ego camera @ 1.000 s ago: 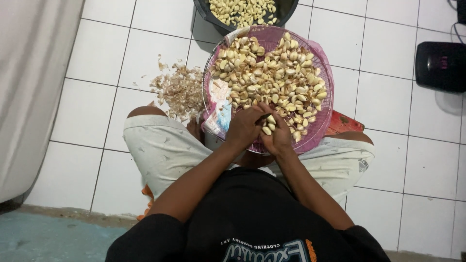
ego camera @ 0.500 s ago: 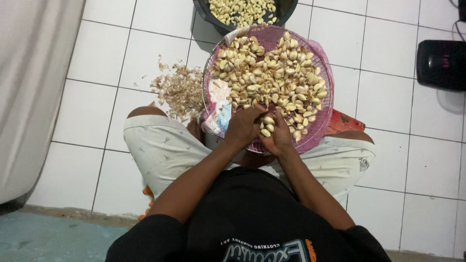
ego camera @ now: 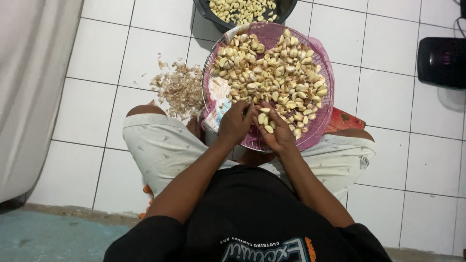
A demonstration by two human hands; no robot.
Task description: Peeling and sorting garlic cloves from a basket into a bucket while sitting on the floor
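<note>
A pile of dry skins (ego camera: 177, 88) lies on the floor (ego camera: 92, 97) at the left. The pink basket (ego camera: 318, 127) rests on the person's lap, full of garlic cloves (ego camera: 272, 73). The left hand (ego camera: 236, 122) is curled shut at the near rim; what it grips is hidden. The right hand (ego camera: 276, 130) is cupped around a few cloves. The basket could tip off the knees and spill.

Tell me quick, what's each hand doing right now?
Left hand: closed over the basket; what it holds cannot be told.
Right hand: cupped, holding garlic cloves.
</note>
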